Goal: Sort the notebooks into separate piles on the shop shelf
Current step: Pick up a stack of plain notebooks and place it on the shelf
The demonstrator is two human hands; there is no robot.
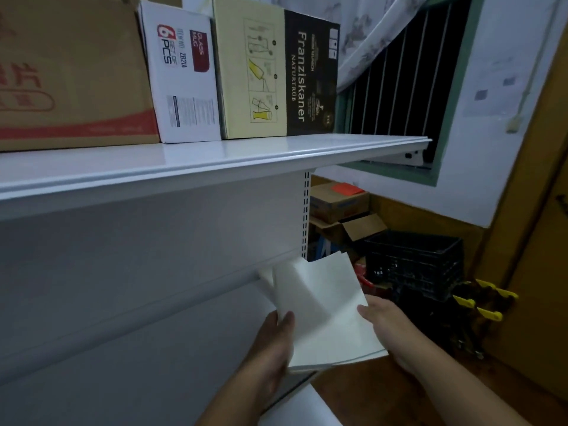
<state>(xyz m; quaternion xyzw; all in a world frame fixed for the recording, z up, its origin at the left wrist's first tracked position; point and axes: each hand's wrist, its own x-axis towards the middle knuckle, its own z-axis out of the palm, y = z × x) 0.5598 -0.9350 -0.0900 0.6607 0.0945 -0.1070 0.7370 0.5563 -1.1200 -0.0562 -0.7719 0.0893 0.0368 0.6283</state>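
Holding white notebooks (322, 305) beyond the shelf's end, left hand (270, 348) grip curled on the edge, right hand (390, 327) beneath.

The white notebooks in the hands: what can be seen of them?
The thin stack of plain white paper-covered notebooks is tilted, its far corners raised toward the white metal shelf. The left hand holds its left edge, thumb on top; the right hand holds the right edge. One cover peels away at the upper left.
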